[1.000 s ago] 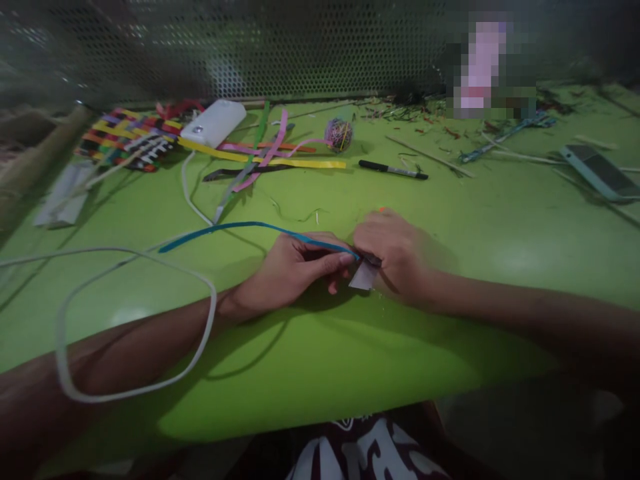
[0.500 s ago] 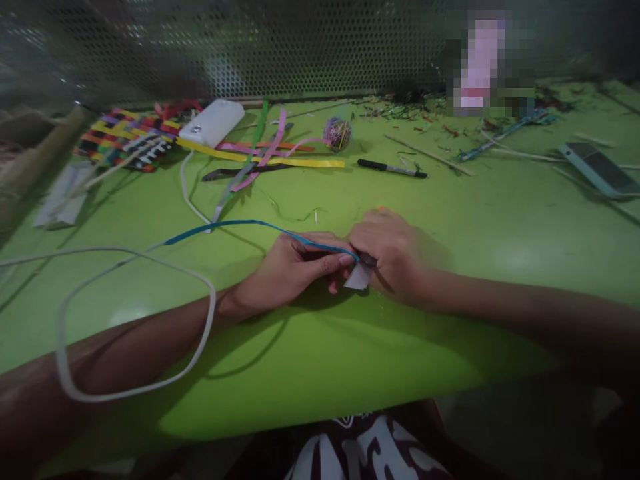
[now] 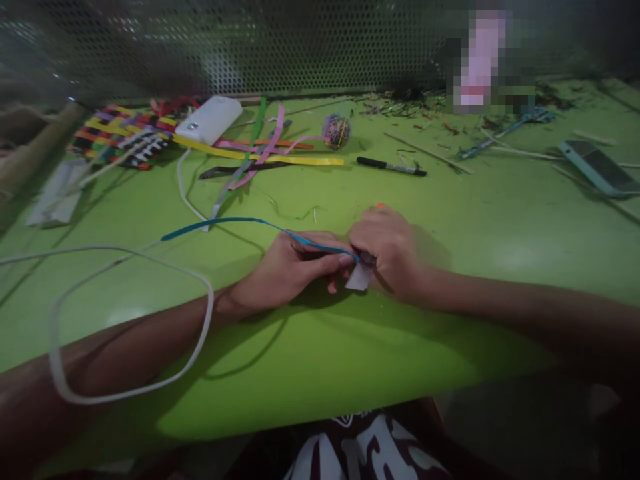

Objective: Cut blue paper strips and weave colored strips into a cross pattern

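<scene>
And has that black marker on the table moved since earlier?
No: the black marker lies just right of the yellow strip, the gap looking unchanged.

The right fingers [image 3: 367, 233] hid part of a dark object [image 3: 369, 259]. The left edge cut off the white cable [image 3: 90, 401].

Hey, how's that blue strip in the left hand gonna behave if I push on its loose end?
The blue strip would probably flex easily but with some spring, since it arches out past the left hand rather than drooping straight down. It's likely very light, being so thin and narrow.
</scene>
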Motion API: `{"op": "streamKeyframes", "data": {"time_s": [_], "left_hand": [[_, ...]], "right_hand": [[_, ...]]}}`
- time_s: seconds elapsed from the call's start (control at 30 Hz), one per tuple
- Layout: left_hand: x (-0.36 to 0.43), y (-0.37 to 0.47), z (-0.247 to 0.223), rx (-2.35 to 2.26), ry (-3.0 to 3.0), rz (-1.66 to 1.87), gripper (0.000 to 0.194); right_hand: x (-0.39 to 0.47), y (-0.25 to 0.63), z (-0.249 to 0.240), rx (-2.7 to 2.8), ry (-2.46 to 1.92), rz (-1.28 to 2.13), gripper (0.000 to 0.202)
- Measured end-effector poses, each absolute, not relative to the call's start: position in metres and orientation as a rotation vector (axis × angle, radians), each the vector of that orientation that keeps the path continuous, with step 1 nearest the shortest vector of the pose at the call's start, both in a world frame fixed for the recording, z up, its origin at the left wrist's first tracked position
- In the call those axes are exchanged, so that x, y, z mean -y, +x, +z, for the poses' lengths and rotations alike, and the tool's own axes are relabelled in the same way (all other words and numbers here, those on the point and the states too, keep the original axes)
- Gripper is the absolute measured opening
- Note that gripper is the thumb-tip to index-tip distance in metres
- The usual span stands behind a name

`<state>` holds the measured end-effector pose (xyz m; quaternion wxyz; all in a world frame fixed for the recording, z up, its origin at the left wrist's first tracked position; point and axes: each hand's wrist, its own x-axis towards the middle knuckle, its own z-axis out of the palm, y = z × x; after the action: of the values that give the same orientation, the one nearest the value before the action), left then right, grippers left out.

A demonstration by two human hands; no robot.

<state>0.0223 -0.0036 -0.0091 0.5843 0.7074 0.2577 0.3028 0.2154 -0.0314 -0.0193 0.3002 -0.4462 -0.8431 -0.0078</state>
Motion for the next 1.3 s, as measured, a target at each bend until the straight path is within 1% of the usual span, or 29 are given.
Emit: {"op": "streamKeyframes", "data": {"time_s": [0.1, 0.2, 0.43, 0.57, 0.77, 0.87, 1.03, 1.3], "left_hand": [[0.0034, 0.0228, -0.0089, -0.612, 1.640, 0.703, 0.020], [0.0027, 0.0235, -0.0084, -0.603, 1.610, 0.695, 0.022], [0.0017, 0.0231, -0.0092, -0.575, 1.626, 0.694, 0.021], [0.0024, 0.0228, -0.0095, -0.594, 1.626, 0.690, 0.020], [0.0029, 0.0225, -0.0111, -0.594, 1.606, 0.689, 0.017], [0.0030, 0.0216, -0.0116, -0.595, 1.614, 0.686, 0.016], [0.0023, 0.0201, -0.0112, -0.564, 1.687, 0.654, 0.022], [0.0027, 0.0197, -0.0095, -0.579, 1.714, 0.647, 0.024]], "right_hand": [[0.0318, 0.2156, -0.0184, 2.236, -1.163, -0.010, 0.031], [0.0328, 0.2160, -0.0151, 2.252, -1.153, 0.041, 0.028], [0.0319, 0.2149, -0.0155, 2.236, -1.165, 0.053, 0.034], [0.0316, 0.2146, -0.0177, 2.217, -1.100, 0.016, 0.031], [0.0316, 0.2154, -0.0199, 2.216, -1.110, -0.019, 0.033], [0.0312, 0.2154, -0.0218, 2.194, -1.096, -0.032, 0.030], [0.0319, 0.2148, -0.0213, 2.208, -1.127, -0.037, 0.028], [0.0313, 0.2162, -0.0208, 2.214, -1.121, -0.029, 0.026]]}}
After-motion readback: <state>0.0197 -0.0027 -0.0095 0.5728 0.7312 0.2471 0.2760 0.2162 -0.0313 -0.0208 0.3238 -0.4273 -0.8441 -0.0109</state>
